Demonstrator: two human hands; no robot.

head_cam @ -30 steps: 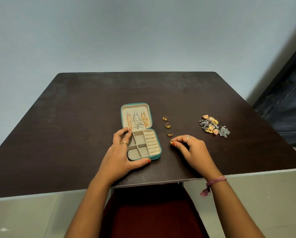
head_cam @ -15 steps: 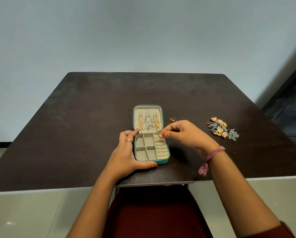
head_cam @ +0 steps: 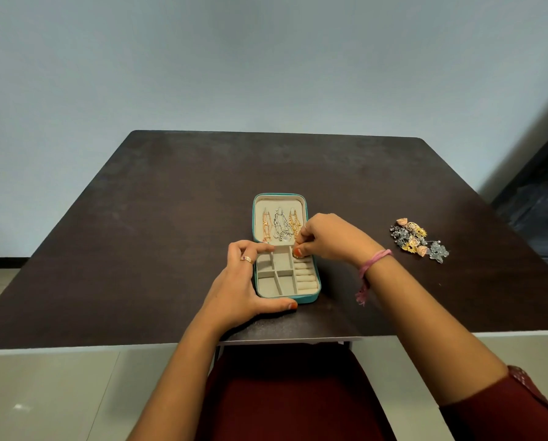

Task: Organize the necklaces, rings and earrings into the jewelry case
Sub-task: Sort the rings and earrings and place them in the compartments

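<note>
From the head camera we see a small teal jewelry case (head_cam: 311,299) lying open near the front middle of the dark brown wooden table (head_cam: 171,218). Inside, the case is soft and beige. Its lid lies flat at 12 o'clock from the bottom half. Three thin chain necklaces (head_cam: 280,225) hang side by side in the lid: a gold one on the left, a silver one in the middle and a gold one on the right. The bottom half has small square boxes on its left side and a row of soft ring rolls (head_cam: 305,275) on its right side.

Our left hand (head_cam: 239,288) holds the case from 9 o'clock, with the thumb along the front edge and the fingers curled over the left rim. Our right hand (head_cam: 326,238) comes in from 3 o'clock, and its fingertips pinch a small gold ring (head_cam: 297,254) at the top ring roll. A pink thread band (head_cam: 373,265) is tied on that wrist.

A little pile of gold, silver and pink earrings (head_cam: 417,240) lies at 3 o'clock, well apart from the case.

The case sits near the front edge of the table. There is wide bare table at 9 o'clock and at 12 o'clock. Between the case and the earrings there is bare table too.
</note>
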